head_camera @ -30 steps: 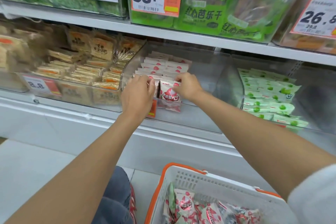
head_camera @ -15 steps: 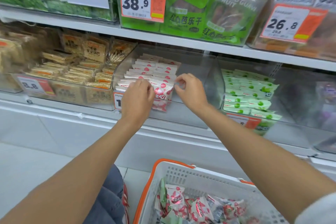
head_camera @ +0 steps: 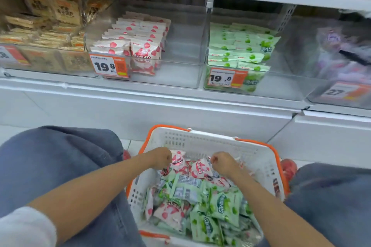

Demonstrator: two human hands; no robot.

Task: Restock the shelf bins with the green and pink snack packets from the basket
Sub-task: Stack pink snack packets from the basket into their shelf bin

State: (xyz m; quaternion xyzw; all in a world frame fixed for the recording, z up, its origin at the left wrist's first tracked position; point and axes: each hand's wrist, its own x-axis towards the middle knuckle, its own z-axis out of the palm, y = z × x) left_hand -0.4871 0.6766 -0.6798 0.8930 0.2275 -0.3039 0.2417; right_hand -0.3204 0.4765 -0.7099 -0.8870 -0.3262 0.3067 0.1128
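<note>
both hands inside basket, near its far edge. left hand curled, pinching pink packet. right hand curled just above other pink packets; cannot tell if grasping. green packets heaped toward near edge.

Pink packets, green packets heaped loose in white orange-rimmed basket; shelf bins half full.

Left hand and right hand side by side inside the basket, near its far wall, over the heap of snack packets. Beyond and above the hands, on the shelf, two bins: left bin ahead of the left hand, stacked packets along its left side; right bin past the right hand, stacked likewise.
</note>
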